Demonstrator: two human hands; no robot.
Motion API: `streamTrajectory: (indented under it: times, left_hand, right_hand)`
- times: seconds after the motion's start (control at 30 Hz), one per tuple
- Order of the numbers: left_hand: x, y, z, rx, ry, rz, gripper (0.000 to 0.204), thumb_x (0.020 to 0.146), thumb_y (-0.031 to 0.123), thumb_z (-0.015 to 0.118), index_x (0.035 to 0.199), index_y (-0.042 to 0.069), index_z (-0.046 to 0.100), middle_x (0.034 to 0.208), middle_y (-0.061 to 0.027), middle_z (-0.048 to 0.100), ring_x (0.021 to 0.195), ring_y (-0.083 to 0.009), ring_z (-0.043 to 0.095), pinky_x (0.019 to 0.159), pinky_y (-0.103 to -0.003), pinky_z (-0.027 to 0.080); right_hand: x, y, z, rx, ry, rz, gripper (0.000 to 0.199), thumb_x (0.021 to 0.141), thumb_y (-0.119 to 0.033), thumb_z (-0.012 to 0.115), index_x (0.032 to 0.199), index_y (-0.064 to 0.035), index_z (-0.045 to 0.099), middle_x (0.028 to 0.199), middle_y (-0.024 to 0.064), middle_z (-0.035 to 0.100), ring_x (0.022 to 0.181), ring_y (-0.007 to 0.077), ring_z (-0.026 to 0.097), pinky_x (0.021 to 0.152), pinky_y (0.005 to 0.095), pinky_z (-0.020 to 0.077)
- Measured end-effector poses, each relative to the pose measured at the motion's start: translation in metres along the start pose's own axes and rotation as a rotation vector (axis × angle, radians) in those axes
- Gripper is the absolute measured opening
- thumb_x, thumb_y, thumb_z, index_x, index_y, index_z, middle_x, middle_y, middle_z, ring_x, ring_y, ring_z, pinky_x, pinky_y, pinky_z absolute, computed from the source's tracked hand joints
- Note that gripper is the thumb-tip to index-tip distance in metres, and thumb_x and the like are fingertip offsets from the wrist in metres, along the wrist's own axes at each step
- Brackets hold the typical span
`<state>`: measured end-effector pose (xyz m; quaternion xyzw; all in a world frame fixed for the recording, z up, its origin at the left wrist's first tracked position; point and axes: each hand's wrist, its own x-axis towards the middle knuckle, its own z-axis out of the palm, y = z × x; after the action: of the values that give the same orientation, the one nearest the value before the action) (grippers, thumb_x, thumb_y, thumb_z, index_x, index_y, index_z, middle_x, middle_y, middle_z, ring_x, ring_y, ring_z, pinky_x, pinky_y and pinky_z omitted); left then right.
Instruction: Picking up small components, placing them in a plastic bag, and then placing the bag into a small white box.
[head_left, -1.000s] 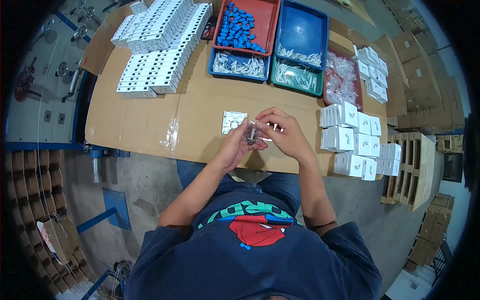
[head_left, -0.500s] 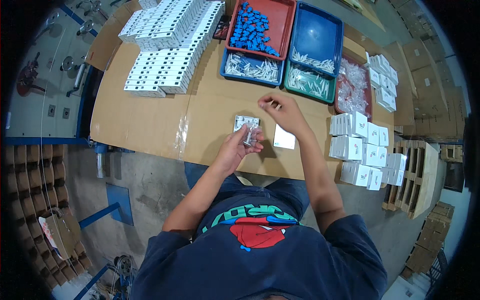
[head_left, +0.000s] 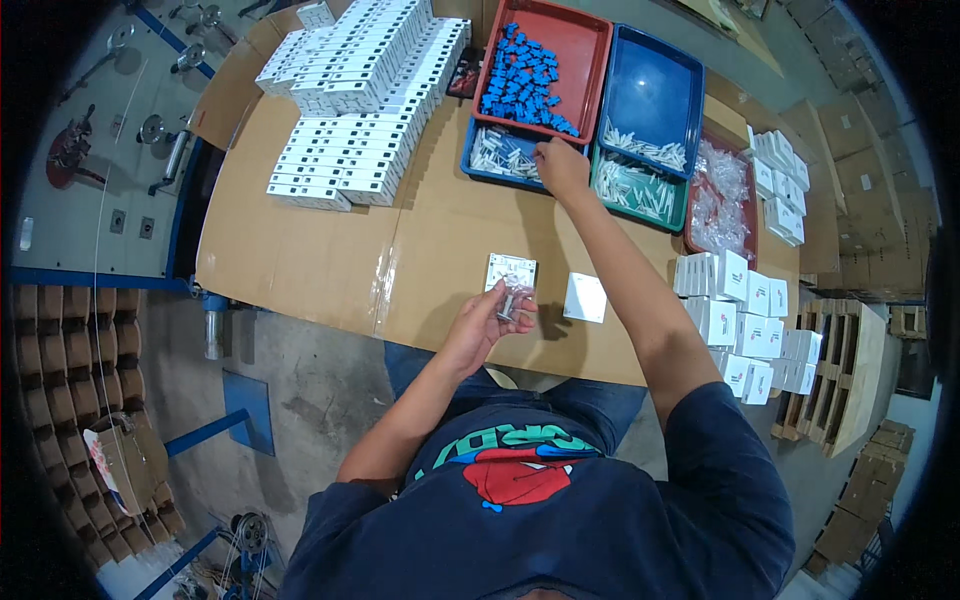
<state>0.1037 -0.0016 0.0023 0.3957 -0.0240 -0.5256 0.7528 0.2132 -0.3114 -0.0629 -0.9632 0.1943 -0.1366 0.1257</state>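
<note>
Cardboard-covered bench (head_left: 300, 260) fills the view. Near its front edge the left hand (head_left: 487, 322) pinches a small clear bag (head_left: 513, 303) just above a white plate (head_left: 511, 271), kept handy for filling. Half a second ago the right hand (head_left: 562, 165) was beside it; now it reaches the blue tray of white parts (head_left: 500, 155), fingers curled, grasp unclear.

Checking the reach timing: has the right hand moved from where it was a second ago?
Yes. The right hand has left the left hand and gone forward across the table to the blue tray of white parts.
</note>
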Motion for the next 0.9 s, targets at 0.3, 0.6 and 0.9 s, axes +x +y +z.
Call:
streamTrajectory:
  times: [0.3, 0.6, 0.9]
  left_hand:
    - [0.001, 0.002, 0.0, 0.025, 0.001, -0.004, 0.053, 0.111, 0.043, 0.044, 0.13, -0.004, 0.061, 0.11, -0.0132, 0.072, 0.092, -0.0185, 0.07, 0.088, -0.034, 0.056]
    - [0.002, 0.0, -0.005, -0.004, 0.005, 0.01, 0.054, 0.11, 0.044, 0.044, 0.13, -0.003, 0.061, 0.111, -0.0137, 0.071, 0.092, -0.0193, 0.07, 0.087, -0.034, 0.057]
    - [0.023, -0.005, -0.004, -0.086, -0.039, 0.009, 0.052, 0.111, 0.044, 0.043, 0.135, 0.0, 0.058, 0.118, -0.014, 0.07, 0.092, -0.02, 0.07, 0.086, -0.034, 0.057]
  right_hand:
    - [0.008, -0.007, 0.023, -0.117, -0.07, -0.046, 0.011, 0.086, -0.021, 0.071, 0.09, -0.0114, 0.075, 0.1, 0.0109, 0.065, 0.091, 0.0347, 0.069, 0.075, 0.0492, 0.0558]
    - [-0.009, 0.002, -0.017, 0.025, 0.006, 0.026, 0.013, 0.091, -0.02, 0.064, 0.093, -0.0092, 0.072, 0.102, 0.0129, 0.072, 0.092, 0.0354, 0.071, 0.077, 0.0504, 0.0569]
    - [-0.098, 0.008, -0.09, 0.544, -0.059, 0.03, 0.015, 0.088, -0.012, 0.072, 0.102, -0.0064, 0.075, 0.094, 0.0109, 0.074, 0.077, 0.0233, 0.067, 0.072, 0.0356, 0.0531]
